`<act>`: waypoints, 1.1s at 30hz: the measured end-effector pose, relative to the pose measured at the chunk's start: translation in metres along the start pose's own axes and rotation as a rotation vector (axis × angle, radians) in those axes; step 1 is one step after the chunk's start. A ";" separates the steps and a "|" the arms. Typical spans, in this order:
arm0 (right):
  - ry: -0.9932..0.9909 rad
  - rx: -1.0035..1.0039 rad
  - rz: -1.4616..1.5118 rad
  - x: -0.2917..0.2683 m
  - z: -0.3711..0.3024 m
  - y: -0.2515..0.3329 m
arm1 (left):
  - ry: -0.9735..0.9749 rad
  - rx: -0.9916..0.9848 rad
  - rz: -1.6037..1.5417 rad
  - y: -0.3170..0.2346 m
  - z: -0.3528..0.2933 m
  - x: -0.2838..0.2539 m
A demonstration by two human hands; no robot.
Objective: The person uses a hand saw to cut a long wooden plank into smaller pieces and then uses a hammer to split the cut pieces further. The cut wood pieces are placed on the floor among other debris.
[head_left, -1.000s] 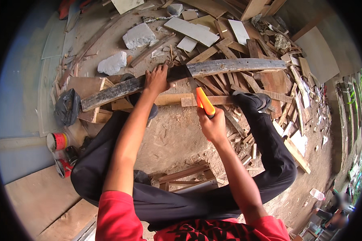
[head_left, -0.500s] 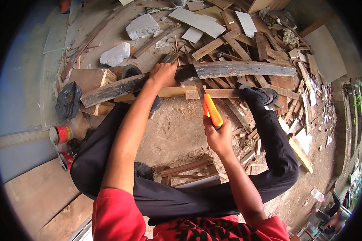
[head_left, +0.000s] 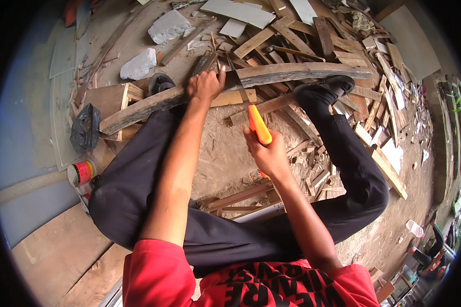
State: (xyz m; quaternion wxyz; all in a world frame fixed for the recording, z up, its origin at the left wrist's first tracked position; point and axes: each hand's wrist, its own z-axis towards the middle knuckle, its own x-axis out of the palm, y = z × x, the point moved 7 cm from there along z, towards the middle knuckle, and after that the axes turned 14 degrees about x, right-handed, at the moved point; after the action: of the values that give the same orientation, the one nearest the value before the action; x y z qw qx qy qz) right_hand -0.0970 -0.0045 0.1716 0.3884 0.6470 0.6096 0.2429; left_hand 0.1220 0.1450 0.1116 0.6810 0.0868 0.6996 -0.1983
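A long, dark-faced wooden plank (head_left: 302, 71) lies crosswise in front of me. My left hand (head_left: 206, 86) is closed over it left of the middle, the thumb side toward the saw. In my right hand (head_left: 267, 153) is the orange handle (head_left: 260, 125) of a handsaw, with my fingers wrapped round it. The saw's dark blade (head_left: 242, 87) crosses the plank just right of my left hand; how deep it sits in the wood I cannot tell. My right foot (head_left: 335, 87) is against the plank's near side toward its right end.
Scrap boards (head_left: 297, 43) lie heaped beyond the plank and to the right. Broken white blocks (head_left: 139, 64) rest at the far left. A wooden box (head_left: 105, 100), a black plastic bag (head_left: 85, 128) and a red-labelled can (head_left: 82, 172) stand on the left. A wooden frame (head_left: 241, 197) lies between my legs.
My right foot has moved forward to the plank near its right end. The saw remains across the plank in my right hand. My left hand has shifted its hold, and the view has shifted slightly.
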 end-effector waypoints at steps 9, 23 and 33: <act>-0.080 -0.025 -0.088 -0.024 -0.058 -0.004 | -0.054 -0.054 -0.011 0.008 0.014 -0.011; -0.078 0.024 -0.050 -0.019 -0.032 0.006 | -0.080 -0.086 -0.034 0.017 0.026 -0.013; -0.039 -0.029 0.037 -0.024 -0.063 0.006 | 0.000 -0.103 -0.067 0.036 0.039 0.007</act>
State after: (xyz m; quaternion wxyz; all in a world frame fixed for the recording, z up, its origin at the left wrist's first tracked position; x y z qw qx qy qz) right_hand -0.1465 -0.0150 0.2170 0.4048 0.6570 0.5864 0.2463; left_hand 0.1714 0.1608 0.0990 0.6774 0.0281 0.7114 -0.1849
